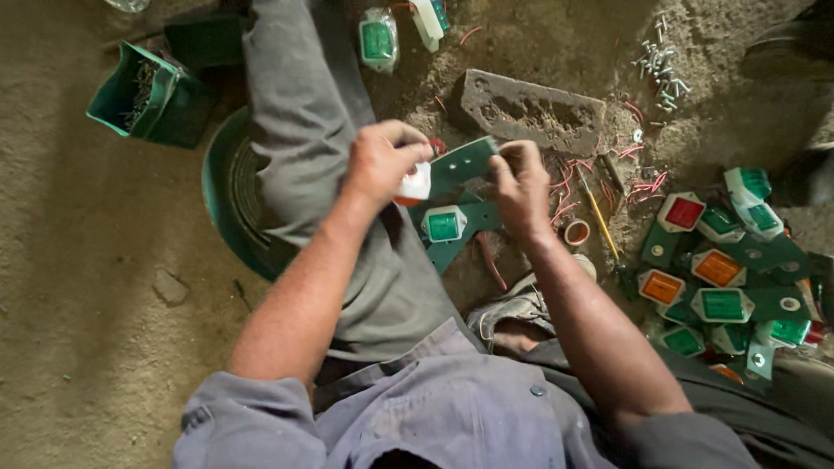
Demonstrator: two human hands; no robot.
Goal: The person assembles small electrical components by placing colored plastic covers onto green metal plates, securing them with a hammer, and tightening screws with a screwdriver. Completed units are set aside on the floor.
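Note:
My left hand (382, 163) grips a small white lamp housing (416, 184) with an orange edge, pressed against a dark green metal bracket (465, 161). My right hand (521, 187) pinches the bracket's right end. The bracket is held just above my raised knee. Below the hands, a second green bracket with a green-lensed lamp (444, 225) lies on my lap.
A heap of green, orange and red lamps on green brackets (725, 278) lies at the right. A grey concrete block (532, 111), loose screws (660, 65), red wire scraps (643, 184), a screwdriver (598, 213), a tape roll (577, 232), a green box of screws (143, 94) and a green round lid (230, 195) surround me.

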